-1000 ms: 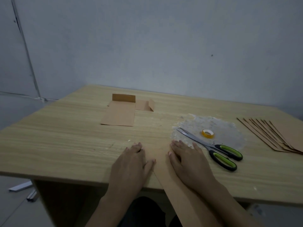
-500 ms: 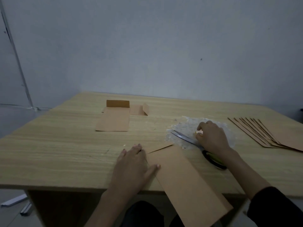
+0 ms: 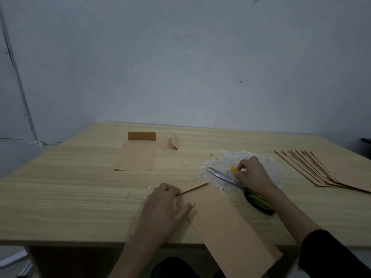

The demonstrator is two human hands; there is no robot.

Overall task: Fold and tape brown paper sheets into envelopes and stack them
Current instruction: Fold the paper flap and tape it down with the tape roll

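A folded brown paper sheet (image 3: 222, 223) lies at the table's near edge and hangs over it toward me. My left hand (image 3: 162, 209) rests on its left side, thumb stretched onto the paper, fingers curled at the lifted top flap. My right hand (image 3: 253, 173) is further back on the right and pinches a small yellow tape roll (image 3: 233, 169). Scissors (image 3: 226, 178) with green-black handles lie under that wrist. Folded envelopes (image 3: 138, 155) with raised flaps lie at the back left. A fanned pile of brown sheets (image 3: 329, 169) lies at the right.
The wooden table (image 3: 70, 193) stands against a grey wall. A patch of clear, crinkled tape residue (image 3: 279, 173) covers the wood around my right hand. A dark object (image 3: 366, 140) shows at the far right edge.
My right hand left the brown sheet, reached back right over the scissors and took hold of the yellow tape roll. The sheet's top flap lifted. My left hand stayed on the sheet.
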